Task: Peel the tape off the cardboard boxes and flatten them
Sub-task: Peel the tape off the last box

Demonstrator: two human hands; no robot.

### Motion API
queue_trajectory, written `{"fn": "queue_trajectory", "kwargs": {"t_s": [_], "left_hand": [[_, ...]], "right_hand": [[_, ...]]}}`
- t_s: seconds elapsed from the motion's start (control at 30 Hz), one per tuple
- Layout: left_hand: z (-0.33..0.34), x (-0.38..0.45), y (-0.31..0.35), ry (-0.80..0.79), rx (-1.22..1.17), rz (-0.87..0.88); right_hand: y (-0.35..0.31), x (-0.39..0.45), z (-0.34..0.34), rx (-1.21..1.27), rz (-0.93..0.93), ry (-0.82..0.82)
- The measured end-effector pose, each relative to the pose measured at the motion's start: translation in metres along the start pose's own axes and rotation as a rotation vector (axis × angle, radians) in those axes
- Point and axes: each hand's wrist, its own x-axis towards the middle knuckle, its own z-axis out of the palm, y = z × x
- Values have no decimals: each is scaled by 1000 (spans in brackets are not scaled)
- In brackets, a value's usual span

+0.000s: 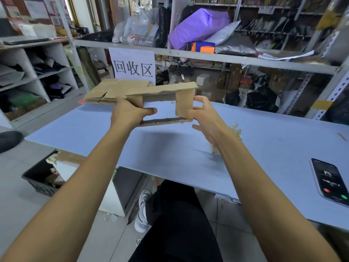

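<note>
An opened brown cardboard box (185, 104) is held up above the pale blue table (170, 148), its flaps spread, so I look through its open middle. My left hand (130, 112) grips its left side, thumb lying along the lower panel. My right hand (205, 118) is at the box's right flap with curled, spread fingers; whether it touches the flap is unclear. A flattened cardboard piece (105, 91) lies at the table's far left corner behind the box. A clump of crumpled clear tape (234, 133) lies on the table just behind my right wrist.
A phone (329, 182) with a lit screen lies at the table's right. A black crate (41, 178) with scraps stands on the floor at left. Metal shelving (207, 55) packed with parcels and a white paper sign (133, 65) rise behind the table. My legs are under the table.
</note>
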Motion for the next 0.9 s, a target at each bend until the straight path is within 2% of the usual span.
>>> {"fn": "queue_trajectory", "kwargs": {"t_s": [0.07, 0.13, 0.17, 0.23, 0.37, 0.57, 0.7, 0.83, 0.9], "left_hand": [[5, -3, 3, 124, 161, 33], [6, -11, 8, 149, 252, 116], [6, -14, 10, 139, 223, 155], [4, -15, 12, 76, 100, 203], [-4, -17, 12, -56, -69, 205], [-13, -12, 7, -93, -525, -12], [-6, -14, 5, -189, -311, 144], [-4, -14, -4, -327, -137, 134], [-4, -11, -12, -314, 19, 217]], "right_hand": [[-1, 1, 7, -16, -29, 38], [0, 4, 11, -108, -53, 149], [0, 8, 13, -167, -54, 214], [-1, 12, 14, -253, -63, 311], [-5, 8, 9, -274, -148, 294], [-1, 6, -8, -71, -128, 222], [4, 4, -12, 7, -75, 159], [6, 2, -19, 262, -6, 147], [7, 5, -25, 379, 24, 155]]}}
